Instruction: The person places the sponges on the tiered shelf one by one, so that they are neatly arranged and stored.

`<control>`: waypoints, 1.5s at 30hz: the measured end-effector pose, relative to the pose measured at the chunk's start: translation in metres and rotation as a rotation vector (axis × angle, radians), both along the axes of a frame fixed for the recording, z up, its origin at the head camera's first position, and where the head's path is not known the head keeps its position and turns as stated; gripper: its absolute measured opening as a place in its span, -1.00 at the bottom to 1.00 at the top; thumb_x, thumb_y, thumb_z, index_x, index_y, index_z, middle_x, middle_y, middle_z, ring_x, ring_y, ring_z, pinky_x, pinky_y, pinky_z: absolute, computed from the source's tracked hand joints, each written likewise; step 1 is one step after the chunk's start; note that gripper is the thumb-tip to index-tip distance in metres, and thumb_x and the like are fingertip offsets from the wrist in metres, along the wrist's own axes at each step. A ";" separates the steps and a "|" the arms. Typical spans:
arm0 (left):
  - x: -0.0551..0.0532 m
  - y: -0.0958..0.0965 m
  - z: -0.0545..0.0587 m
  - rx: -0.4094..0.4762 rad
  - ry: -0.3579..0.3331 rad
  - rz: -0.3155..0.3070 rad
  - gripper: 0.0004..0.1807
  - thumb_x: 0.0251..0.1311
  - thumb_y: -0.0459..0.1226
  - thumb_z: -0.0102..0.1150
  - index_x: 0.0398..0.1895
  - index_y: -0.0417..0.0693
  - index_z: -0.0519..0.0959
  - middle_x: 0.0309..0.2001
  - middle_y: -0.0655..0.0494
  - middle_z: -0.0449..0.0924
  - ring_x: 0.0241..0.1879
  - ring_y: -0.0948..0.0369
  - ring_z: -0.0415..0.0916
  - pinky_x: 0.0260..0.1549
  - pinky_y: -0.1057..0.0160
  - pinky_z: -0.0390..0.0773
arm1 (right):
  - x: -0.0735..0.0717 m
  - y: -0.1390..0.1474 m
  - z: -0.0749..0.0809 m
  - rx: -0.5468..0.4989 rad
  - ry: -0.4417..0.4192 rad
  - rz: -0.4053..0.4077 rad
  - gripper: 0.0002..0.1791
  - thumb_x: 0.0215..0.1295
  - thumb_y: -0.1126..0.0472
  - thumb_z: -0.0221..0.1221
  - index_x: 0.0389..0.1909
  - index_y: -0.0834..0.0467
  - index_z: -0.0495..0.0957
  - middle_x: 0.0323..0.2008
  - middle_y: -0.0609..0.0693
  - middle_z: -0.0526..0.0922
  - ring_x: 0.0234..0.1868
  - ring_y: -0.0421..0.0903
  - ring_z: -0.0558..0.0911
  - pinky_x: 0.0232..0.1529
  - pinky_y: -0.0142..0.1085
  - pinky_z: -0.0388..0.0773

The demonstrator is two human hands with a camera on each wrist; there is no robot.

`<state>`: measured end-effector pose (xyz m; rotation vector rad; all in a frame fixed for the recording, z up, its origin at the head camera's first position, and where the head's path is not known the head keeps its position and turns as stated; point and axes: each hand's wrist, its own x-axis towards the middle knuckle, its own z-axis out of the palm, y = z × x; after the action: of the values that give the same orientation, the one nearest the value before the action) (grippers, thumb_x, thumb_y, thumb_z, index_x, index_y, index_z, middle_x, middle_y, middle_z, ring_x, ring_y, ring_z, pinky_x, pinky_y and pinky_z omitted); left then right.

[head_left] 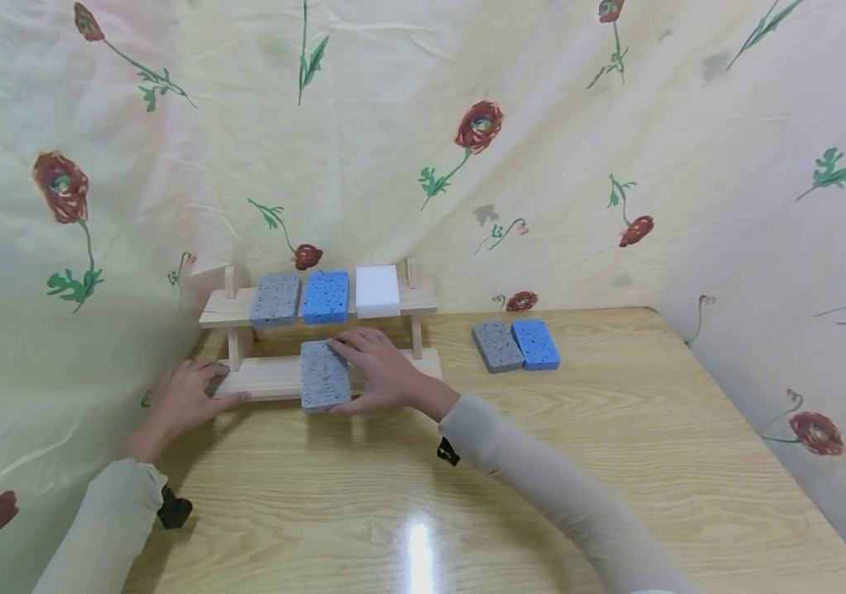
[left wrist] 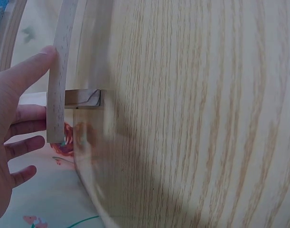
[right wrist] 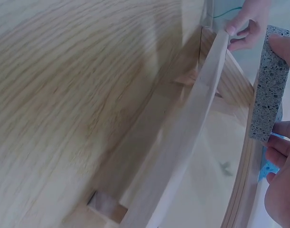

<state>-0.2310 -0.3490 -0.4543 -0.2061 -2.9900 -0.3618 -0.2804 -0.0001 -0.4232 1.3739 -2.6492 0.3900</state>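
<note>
My right hand (head_left: 382, 371) grips a grey porous sponge (head_left: 325, 378) by its edges, thumb at the near end and fingers at the far end. In the head view this sponge overlaps the lower board of a two-tier wooden shelf (head_left: 263, 378); the right wrist view shows it apart from that board. At the shelf's left end, my left hand (head_left: 189, 396) holds the lower board (left wrist: 58, 95) between thumb and fingers. On the upper tier lie a grey sponge (head_left: 275, 299), a blue sponge (head_left: 326, 296) and a white sponge (head_left: 377, 290), side by side.
Right of the shelf, another grey sponge (head_left: 497, 346) and another blue sponge (head_left: 536, 344) lie on the wood-grain table (head_left: 616, 462). Flowered cloth (head_left: 378, 74) hangs right behind the shelf and along both sides of the table.
</note>
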 end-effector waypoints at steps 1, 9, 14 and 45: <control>0.000 0.000 0.000 -0.002 0.005 -0.003 -0.12 0.11 0.30 0.33 0.13 -0.33 0.61 0.18 -0.40 0.56 0.20 -0.33 0.44 0.15 -0.38 0.38 | 0.000 -0.002 0.000 0.003 0.001 0.000 0.21 0.02 -0.39 0.42 0.57 0.14 0.17 0.48 0.04 0.33 0.51 0.00 0.26 0.58 -0.04 0.10; -0.001 -0.002 -0.002 0.000 0.011 -0.005 -0.12 0.11 0.31 0.33 0.12 -0.33 0.62 0.18 -0.40 0.57 0.19 -0.32 0.45 0.15 -0.37 0.39 | 0.001 -0.014 -0.001 0.041 0.010 0.008 0.21 0.04 -0.43 0.37 0.58 0.14 0.16 0.49 0.05 0.33 0.51 0.00 0.26 0.58 -0.07 0.13; -0.002 -0.003 -0.003 -0.009 0.005 -0.004 -0.11 0.12 0.31 0.31 0.13 -0.33 0.61 0.19 -0.41 0.56 0.21 -0.33 0.43 0.18 -0.37 0.39 | 0.002 -0.020 -0.001 0.057 0.024 0.006 0.21 0.05 -0.46 0.34 0.58 0.14 0.16 0.48 0.04 0.33 0.50 -0.01 0.28 0.57 -0.08 0.14; 0.001 -0.001 0.000 0.006 -0.009 -0.001 -0.12 0.08 0.27 0.37 0.16 -0.32 0.60 0.22 -0.40 0.54 0.21 -0.33 0.42 0.18 -0.39 0.38 | -0.006 -0.058 -0.018 0.056 -0.006 -0.099 0.22 0.03 -0.47 0.34 0.57 0.15 0.18 0.49 0.05 0.32 0.51 0.00 0.28 0.58 -0.04 0.14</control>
<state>-0.2299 -0.3500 -0.4545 -0.2057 -2.9974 -0.3735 -0.2865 -0.0579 -0.4411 1.2519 -2.7395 0.3120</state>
